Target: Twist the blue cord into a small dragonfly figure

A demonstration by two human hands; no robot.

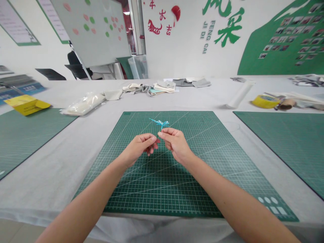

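A small light-blue piece with thin, petal-like strips and white bits [162, 124] rises above my fingertips; its exact kind is not clear. My right hand [176, 142] pinches its lower end between thumb and forefinger. Right beside it, my left hand [140, 145] has thumb and forefinger pressed together near the base of the blue piece. Whatever sits between those left fingers is too small or hidden to tell. Both hands are raised over a green gridded cutting mat [197, 189], where their shadow falls.
Two more cutting mats [286, 145] flank mine. Farther back on the pale tablecloth [101, 125] are folded cloth pieces [164, 86], a plastic-wrapped bundle [83, 104], a yellow folder [26, 104] and a yellow tape roll [265, 101]. A whiteboard [93, 44] stands behind.
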